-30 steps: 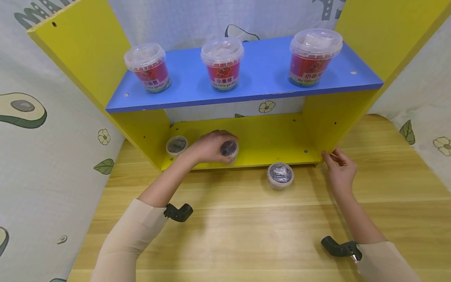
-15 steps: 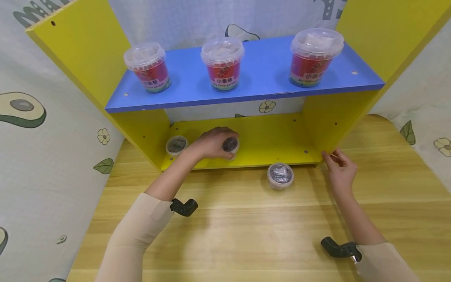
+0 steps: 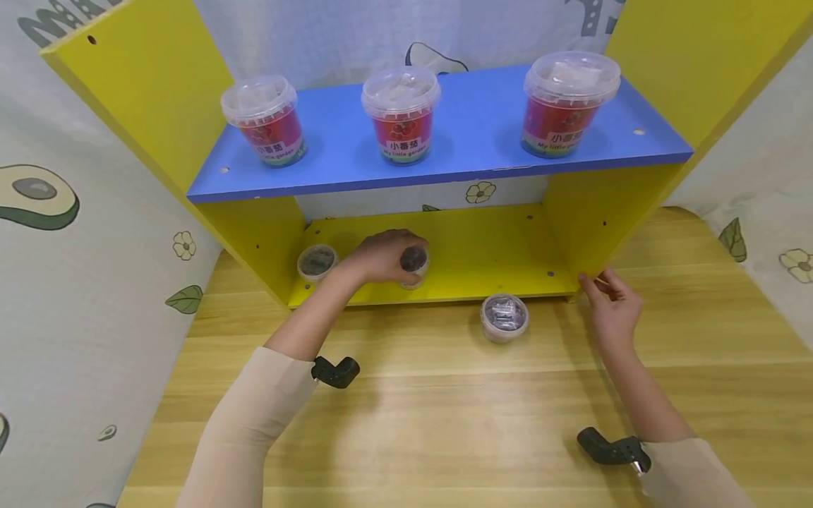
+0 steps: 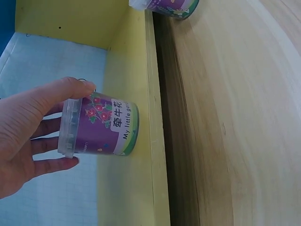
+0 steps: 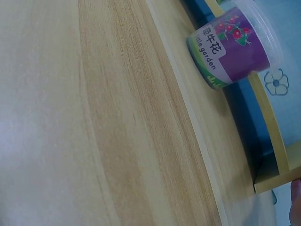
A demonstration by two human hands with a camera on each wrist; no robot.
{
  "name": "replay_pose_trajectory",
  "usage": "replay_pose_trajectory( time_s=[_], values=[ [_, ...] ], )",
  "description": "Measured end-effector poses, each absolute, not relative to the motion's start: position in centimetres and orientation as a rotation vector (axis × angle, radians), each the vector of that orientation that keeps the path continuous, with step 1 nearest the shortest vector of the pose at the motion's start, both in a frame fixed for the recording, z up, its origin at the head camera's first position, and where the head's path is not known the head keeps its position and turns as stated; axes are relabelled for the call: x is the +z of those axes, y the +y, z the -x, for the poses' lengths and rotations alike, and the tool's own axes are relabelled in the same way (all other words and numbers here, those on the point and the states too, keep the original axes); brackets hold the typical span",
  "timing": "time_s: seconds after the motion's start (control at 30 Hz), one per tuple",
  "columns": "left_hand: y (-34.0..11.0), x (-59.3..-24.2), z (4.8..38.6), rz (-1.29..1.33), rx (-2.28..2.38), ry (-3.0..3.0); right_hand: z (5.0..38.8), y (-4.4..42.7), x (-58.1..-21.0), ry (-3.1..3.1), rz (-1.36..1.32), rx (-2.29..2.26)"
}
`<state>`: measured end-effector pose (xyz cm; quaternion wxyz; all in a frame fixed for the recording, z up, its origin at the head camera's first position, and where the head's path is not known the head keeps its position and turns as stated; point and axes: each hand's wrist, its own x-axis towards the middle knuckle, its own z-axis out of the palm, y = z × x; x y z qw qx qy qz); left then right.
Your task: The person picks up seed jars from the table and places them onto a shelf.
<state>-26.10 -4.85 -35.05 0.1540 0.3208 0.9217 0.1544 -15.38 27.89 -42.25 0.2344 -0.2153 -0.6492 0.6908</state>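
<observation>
My left hand [image 3: 381,257] holds a lidded plastic planting cup [image 3: 415,259] from above, thumb and fingers about its lid. In the left wrist view this cup [image 4: 106,125] has a purple label with red flowers, and its base rests on the yellow lower shelf board [image 3: 489,247]. At the unit's lower right corner, my right hand [image 3: 615,310] grips the front edge of the yellow side panel [image 3: 584,219] with thumb and fingers. On the wooden table, just before the lower board, stands another purple cup [image 5: 235,47]. A similar cup [image 3: 317,262] sits at the lower board's left end.
Three red-labelled cups stand on the blue upper shelf [image 3: 479,127]: a left one [image 3: 267,123], a middle one [image 3: 402,116] and a right one [image 3: 565,106]. The wooden table [image 3: 444,423] reaches toward me. Patterned white cloth [image 3: 127,317] hangs behind and beside the unit.
My left hand has shifted the held cup slightly right and back on the lower board, and the cup now stands more upright. The right hand has stayed at the side panel.
</observation>
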Motion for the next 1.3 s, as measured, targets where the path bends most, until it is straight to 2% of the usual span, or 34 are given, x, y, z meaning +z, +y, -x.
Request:
replay_pose_trajectory(
  time_s=[0.97, 1.3],
  values=[
    [-5.08, -35.51, 26.17, -0.948, 0.471, 2.633, 15.31, 27.84, -42.39, -1.764, 0.563, 1.91],
    [-5.13, -34.79, 25.95, -1.05, 0.446, 2.661, 15.36, 27.82, -42.28, -1.755, 0.586, 1.921]
  ],
)
